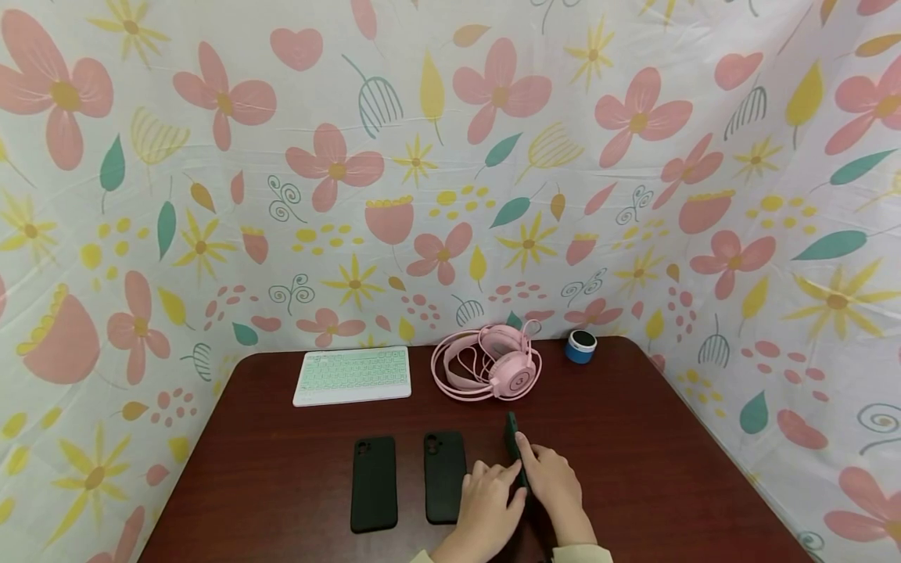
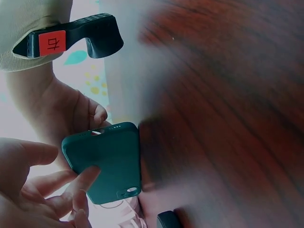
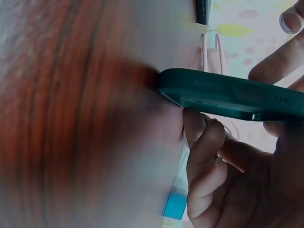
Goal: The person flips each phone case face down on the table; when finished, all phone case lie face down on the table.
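Two hands: both on green phone case [image 1: 511, 446], stood on edge right of two black cases [image 1: 408, 481].
Right hand [image 1: 556, 485]: fingers curled, pinching its edges.
Left hand [image 1: 486, 500]: straight fingertips pressing its back.
Handling: probably light, flexible, grippy; best held by the long edges.

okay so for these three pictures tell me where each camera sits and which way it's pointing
Head: worn high, looking forward and down at the table; both hands show, on the green case.
Left wrist: beside the left hand, facing the case; right hand behind it.
Right wrist: low by the right hand, seeing the case edge-on.
All three share the case.
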